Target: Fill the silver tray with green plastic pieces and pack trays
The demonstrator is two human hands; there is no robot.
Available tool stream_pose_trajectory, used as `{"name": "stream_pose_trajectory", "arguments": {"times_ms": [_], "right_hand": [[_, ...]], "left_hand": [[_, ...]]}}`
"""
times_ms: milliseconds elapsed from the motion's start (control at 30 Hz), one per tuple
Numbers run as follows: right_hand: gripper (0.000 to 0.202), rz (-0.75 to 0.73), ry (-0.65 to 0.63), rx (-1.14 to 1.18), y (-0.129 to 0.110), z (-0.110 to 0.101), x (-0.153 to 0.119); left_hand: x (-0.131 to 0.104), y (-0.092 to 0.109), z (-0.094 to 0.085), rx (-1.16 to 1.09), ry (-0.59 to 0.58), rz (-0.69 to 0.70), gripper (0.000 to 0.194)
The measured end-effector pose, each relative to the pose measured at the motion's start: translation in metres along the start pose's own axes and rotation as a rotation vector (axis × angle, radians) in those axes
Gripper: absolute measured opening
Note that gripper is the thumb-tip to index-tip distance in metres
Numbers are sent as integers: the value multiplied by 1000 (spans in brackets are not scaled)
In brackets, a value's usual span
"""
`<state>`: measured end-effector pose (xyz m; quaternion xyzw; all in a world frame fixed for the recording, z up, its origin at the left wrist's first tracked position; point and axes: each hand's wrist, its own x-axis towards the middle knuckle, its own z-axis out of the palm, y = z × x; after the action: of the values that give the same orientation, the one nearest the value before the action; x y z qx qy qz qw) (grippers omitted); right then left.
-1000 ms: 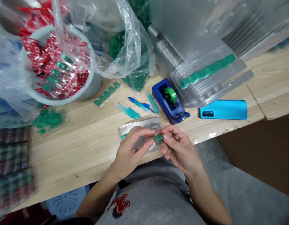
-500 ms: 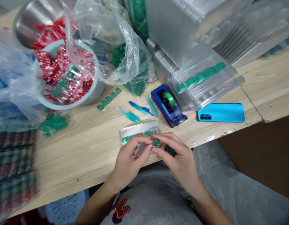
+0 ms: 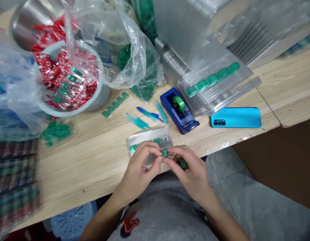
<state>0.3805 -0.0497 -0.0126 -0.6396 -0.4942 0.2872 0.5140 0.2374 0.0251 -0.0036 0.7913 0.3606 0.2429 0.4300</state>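
Observation:
Between the fingertips of both hands is a small green translucent piece, perhaps gel-like or plastic; its exact kind is unclear. My left hand pinches its left side with thumb and forefinger. From the right, my right hand grips the same piece, while darker green pieces sit tucked in its curled palm. Just beyond my fingers lies a shallow clear plastic tray, partly hidden by my left hand. A row of similar green pieces rests in it.
A blue tape dispenser, several pens and a blue phone lie beyond the tray. Stacked clear trays stand at back right. A bucket of red packets and plastic bags occupy the back left.
My hands stay nearly in place, with the green piece turned slightly between the fingertips. My right fingers have spread a little, showing more of the dark green pieces in the palm.

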Motion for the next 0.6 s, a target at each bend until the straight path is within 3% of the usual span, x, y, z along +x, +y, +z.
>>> {"name": "stream_pose_trajectory", "arguments": {"times_ms": [167,367,500,600], "right_hand": [[16,14,44,-47,10,3,-7],[9,162,25,65,21,5,-5],[8,237,99,40,29,12,5],[7,269,140,-13,34,14,12]], "left_hand": [[-7,-5,4,6,-81,4,15],[-4,-13,4,-94,-61,-57,13],[11,-18,10,66,15,60,12],[25,-29,16,384,136,213,10]]}}
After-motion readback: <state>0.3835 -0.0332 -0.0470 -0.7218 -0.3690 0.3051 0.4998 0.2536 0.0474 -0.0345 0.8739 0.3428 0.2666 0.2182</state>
